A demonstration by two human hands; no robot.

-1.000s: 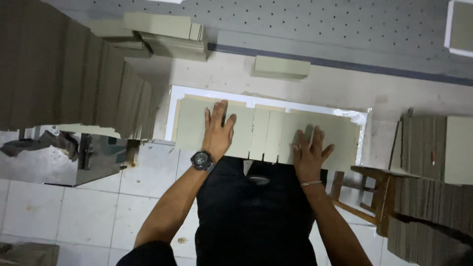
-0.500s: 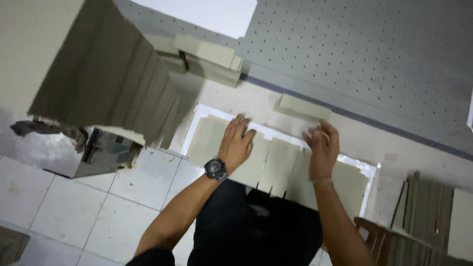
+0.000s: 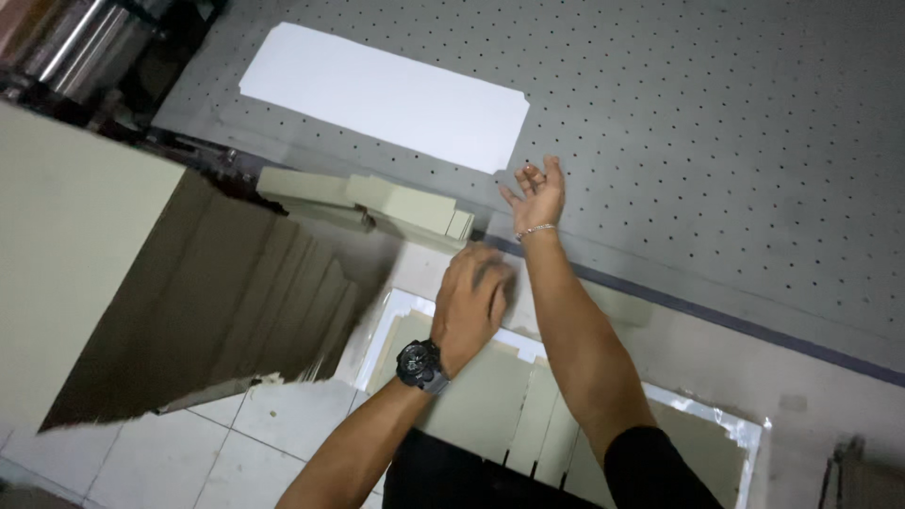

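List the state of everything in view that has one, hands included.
left hand: palm down, blurred, above the cut board panels.
right hand: open, fingers spread, empty, stretched over the perforated grey table.
white sheet: flat on the perforated table, untouched.
cut board panels: lying flat on a white backing sheet.
small board stack: piled unevenly.
tall board stack: fanned, leaning.
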